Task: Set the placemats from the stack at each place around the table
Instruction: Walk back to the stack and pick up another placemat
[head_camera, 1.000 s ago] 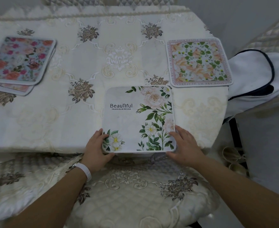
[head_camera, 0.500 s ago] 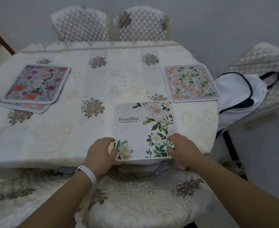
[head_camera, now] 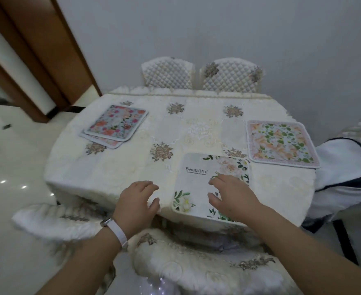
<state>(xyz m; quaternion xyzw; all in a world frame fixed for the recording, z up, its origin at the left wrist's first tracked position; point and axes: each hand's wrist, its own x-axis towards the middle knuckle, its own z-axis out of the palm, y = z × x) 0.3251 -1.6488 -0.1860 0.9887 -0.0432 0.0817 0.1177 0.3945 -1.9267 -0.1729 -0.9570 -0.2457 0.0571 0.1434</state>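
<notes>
Left hand (head_camera: 135, 201) loose-fingered, holding nothing, beside white floral placemat (head_camera: 196, 184), right hand (head_camera: 232, 195) spread over it, gripping nothing, stack (head_camera: 115, 124) far left, 1 leaf-print placemat (head_camera: 281, 143) right

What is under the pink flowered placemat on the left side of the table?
A lower placemat peeks out beneath the pink flowered placemat, showing only its near edge. Its pattern is mostly covered, and any more underneath are hidden.

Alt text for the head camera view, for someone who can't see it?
Two open hands are at the near edge of the table: the right hand over a white placemat, the left hand beside it. A second placemat lies at the right; a small stack sits far left.
</notes>
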